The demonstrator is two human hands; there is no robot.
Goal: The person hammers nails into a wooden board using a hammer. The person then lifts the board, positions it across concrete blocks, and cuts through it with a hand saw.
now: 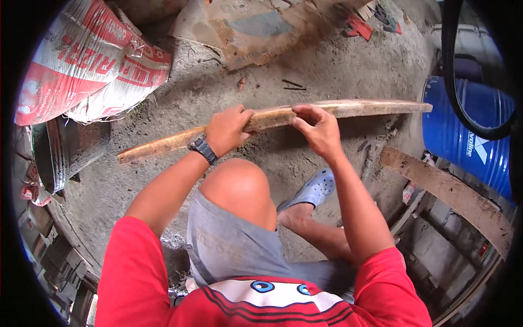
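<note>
A long, narrow wooden board (363, 107) stretches across in front of me above the concrete floor, looking bent in this wide view. My left hand (229, 127), with a dark watch at the wrist, is closed over it left of its middle. Farther right, my right hand (316, 124) pinches the board's edge between thumb and index finger. Whether anything small sits in that pinch is hidden. The board's right end reaches in front of a blue metal drum (461, 122) in the picture; I cannot tell if they touch.
Printed woven sacks (94, 65) stand at the upper left, beside a dark rounded container (67, 151). Flattened cardboard (261, 36) and red work gloves (359, 26) lie at the far side. Another wooden plank (445, 192) leans at right near concrete blocks. A black strap (451, 73) hangs at upper right.
</note>
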